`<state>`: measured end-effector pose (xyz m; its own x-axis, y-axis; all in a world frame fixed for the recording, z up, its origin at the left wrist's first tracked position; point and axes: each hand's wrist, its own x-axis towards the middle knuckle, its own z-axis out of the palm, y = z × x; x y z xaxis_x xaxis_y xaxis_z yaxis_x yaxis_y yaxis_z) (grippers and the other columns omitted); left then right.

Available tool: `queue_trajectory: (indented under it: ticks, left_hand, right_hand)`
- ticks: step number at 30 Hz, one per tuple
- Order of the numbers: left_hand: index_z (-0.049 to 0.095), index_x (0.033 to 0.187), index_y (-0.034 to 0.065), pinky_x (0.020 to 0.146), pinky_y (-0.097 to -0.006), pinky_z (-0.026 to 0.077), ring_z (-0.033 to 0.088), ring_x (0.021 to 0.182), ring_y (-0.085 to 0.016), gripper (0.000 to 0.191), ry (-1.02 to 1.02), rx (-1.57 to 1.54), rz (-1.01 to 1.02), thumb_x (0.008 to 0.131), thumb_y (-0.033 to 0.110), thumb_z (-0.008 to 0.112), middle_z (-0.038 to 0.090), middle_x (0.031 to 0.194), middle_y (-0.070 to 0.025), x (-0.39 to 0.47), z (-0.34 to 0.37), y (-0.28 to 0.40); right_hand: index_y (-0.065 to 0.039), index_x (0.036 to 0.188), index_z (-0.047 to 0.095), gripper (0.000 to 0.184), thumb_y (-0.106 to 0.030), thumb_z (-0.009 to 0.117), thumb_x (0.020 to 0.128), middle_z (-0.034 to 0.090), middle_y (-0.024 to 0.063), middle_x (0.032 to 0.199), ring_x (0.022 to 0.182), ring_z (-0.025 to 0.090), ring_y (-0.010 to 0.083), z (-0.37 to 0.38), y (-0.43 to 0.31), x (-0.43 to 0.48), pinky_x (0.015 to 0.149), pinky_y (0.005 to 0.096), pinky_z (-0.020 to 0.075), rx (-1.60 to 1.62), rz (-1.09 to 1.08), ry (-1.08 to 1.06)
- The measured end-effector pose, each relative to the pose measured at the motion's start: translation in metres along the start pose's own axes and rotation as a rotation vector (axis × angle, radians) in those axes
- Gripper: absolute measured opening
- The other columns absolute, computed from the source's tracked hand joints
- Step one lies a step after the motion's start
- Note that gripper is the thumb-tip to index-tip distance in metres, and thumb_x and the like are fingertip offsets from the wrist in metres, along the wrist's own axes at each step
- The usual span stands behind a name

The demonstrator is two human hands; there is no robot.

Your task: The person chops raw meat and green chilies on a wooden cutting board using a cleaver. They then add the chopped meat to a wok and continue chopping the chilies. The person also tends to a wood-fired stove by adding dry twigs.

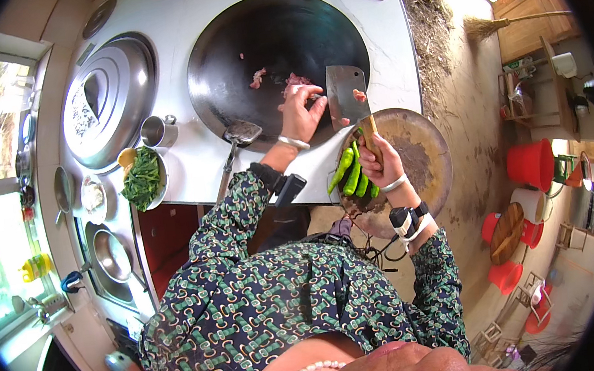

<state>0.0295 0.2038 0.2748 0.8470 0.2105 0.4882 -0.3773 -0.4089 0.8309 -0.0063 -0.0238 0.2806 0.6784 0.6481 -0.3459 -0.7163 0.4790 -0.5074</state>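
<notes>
My right hand (382,162) grips the wooden handle of a cleaver (346,92), whose blade stands over the right rim of a large dark wok (229,34). Small bits of raw meat (359,95) cling to the blade. Over the wok's near side is my left hand (302,114), its thumb and fingers curled towards the blade; whether something small is between them cannot be told. More meat pieces (258,78) lie in the wok, some partly behind my left fingers. Below the cleaver, several green peppers (350,172) rest on a round wooden chopping block (416,147).
A metal spatula (241,133) leans on the wok's near rim. To the left stand a metal mug (159,131), a bowl of leafy greens (141,180), a white-filled bowl (95,197) and a large lidded pan (111,96). Red buckets (530,165) and a broom (491,25) are at the right.
</notes>
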Motion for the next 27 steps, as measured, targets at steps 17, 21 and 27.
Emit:
queue_trajectory:
  ticks: [17, 21, 27]
  left_hand:
    - [0.067, 0.087, 0.0106, 0.075, -0.0356, 0.041, 0.055, 0.087, -0.023, 0.011, -0.206, 0.326, 0.407, 0.078, 0.014, 0.066, 0.060, 0.090, -0.0047, 0.005, -0.004, 0.016]
    - [0.063, 0.090, 0.0083, 0.078, -0.0360, 0.042, 0.055, 0.092, -0.025, 0.017, -0.288, 0.200, 0.580, 0.073, 0.007, 0.066, 0.060, 0.097, -0.0074, 0.019, 0.026, 0.027]
    - [0.067, 0.081, 0.0124, 0.078, -0.0450, 0.044, 0.054, 0.100, -0.025, 0.013, -0.237, 1.184, -0.012, 0.071, 0.014, 0.060, 0.059, 0.099, -0.0055, 0.023, 0.036, -0.031]
  right_hand:
    - [-0.009, 0.091, 0.049, 0.024, -0.033, 0.050, 0.092, 0.041, -0.0013, 0.062, 0.044, 0.032, 0.0045, -0.001, -0.007, -0.005, 0.036, 0.0177, 0.0213, -0.148, -0.052, 0.078]
    - [-0.009, 0.088, 0.047, 0.020, -0.028, 0.051, 0.093, 0.044, 0.0005, 0.062, 0.042, 0.034, 0.0055, 0.008, -0.001, -0.005, 0.035, 0.0181, 0.0235, -0.203, -0.016, 0.076]
    - [-0.007, 0.090, 0.046, 0.020, -0.024, 0.055, 0.091, 0.046, 0.0010, 0.060, 0.043, 0.040, 0.0081, -0.061, -0.019, -0.028, 0.036, 0.0226, 0.0297, -0.493, -0.229, 0.214]
